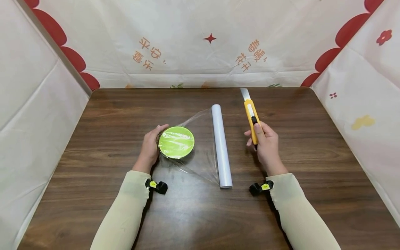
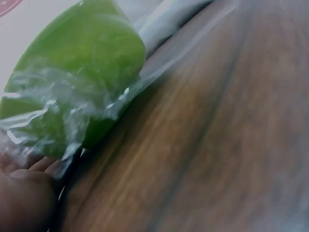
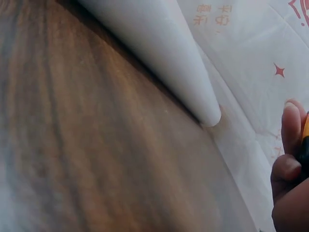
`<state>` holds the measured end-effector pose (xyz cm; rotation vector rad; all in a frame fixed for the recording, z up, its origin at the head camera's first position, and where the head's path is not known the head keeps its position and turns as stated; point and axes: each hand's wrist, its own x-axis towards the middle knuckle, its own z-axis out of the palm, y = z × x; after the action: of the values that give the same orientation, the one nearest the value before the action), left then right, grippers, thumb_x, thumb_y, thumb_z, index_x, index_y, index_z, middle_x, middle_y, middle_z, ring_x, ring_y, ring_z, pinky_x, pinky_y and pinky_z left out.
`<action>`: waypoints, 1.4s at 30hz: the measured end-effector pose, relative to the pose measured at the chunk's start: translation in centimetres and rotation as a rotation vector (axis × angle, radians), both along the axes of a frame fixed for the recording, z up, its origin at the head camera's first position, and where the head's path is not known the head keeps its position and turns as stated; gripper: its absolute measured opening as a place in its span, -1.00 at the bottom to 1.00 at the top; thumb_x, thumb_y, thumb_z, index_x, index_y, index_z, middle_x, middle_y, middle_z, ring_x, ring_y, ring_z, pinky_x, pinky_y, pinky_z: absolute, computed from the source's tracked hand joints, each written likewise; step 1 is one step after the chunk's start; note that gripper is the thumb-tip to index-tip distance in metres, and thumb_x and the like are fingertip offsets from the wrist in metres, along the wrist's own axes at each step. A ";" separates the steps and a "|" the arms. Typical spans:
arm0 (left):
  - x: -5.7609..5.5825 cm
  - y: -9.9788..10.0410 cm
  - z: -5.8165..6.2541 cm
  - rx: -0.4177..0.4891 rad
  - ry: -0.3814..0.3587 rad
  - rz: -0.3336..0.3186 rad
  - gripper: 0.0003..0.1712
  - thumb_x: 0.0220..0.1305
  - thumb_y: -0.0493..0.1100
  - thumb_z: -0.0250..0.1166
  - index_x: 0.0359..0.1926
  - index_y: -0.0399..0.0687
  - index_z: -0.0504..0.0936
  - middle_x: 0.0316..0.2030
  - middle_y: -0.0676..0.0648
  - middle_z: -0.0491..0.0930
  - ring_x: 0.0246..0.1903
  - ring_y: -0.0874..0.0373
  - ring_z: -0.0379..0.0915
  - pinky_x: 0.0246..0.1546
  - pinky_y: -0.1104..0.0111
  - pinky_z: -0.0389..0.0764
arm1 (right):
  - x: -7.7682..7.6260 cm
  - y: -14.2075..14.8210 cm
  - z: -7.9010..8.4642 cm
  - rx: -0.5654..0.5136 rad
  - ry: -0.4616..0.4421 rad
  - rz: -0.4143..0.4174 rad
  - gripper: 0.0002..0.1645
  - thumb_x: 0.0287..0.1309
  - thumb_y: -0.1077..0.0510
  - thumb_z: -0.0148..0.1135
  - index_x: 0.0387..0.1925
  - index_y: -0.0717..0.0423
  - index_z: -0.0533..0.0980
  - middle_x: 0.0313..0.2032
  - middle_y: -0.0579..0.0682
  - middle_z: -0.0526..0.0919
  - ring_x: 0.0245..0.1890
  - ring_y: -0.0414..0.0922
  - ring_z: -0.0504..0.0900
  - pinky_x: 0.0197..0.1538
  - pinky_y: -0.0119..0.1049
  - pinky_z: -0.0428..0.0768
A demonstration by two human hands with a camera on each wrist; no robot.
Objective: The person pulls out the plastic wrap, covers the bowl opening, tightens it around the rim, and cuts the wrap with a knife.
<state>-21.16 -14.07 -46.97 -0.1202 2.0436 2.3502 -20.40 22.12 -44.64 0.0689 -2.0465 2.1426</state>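
Observation:
A green bowl sits left of the middle of the table, with clear plastic wrap stretched over its top and running to a white roll. My left hand holds the bowl by its left side; in the left wrist view, crumpled wrap covers the bowl's wall beside the fingers. Right of the roll, my right hand grips a yellow utility knife, thumb at its black slider. The knife's blade is out and points to the table's far edge.
The roll lies lengthwise between my hands on the dark wooden table. A white printed cloth hangs behind the table and at both sides. Black wrist cameras sit at both sleeves.

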 end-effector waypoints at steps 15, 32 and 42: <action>-2.3 -1.7 1.2 -0.131 -0.107 -0.093 -0.52 0.39 -0.05 -0.07 0.16 -0.31 0.37 0.15 -0.29 0.38 0.13 0.04 0.38 0.16 0.31 0.41 | -1.3 -0.2 5.6 0.000 0.074 0.196 -0.59 0.34 0.19 -0.14 0.19 0.14 0.15 -0.54 0.07 0.49 -0.72 -0.12 0.49 -0.62 -0.39 0.57; -10.7 3.5 12.0 -1.116 -0.049 -0.666 -0.52 0.39 -0.01 -0.15 0.23 -0.07 0.34 0.17 -0.11 0.39 0.06 0.10 0.34 0.11 0.24 0.37 | -4.7 -4.4 10.0 0.485 -0.058 0.224 -0.44 0.31 0.00 -0.09 0.31 -0.25 0.07 -0.25 0.13 0.49 -0.53 0.10 0.50 -0.56 -0.24 0.57; -14.1 8.6 11.2 -1.400 0.038 -0.964 -0.74 0.24 -0.19 -0.08 -0.53 -0.13 0.45 -0.52 -0.04 0.38 -0.60 0.20 0.25 -0.52 0.40 0.45 | -7.6 -7.7 8.9 0.990 -0.163 0.274 -0.44 0.30 -0.02 -0.11 0.32 -0.19 0.12 -0.29 0.00 0.55 -0.60 -0.05 0.52 -0.57 -0.26 0.52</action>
<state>-35.27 -5.46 -35.74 0.6887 2.4377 0.2321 -27.98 14.39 -35.73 0.3186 -3.1212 1.0386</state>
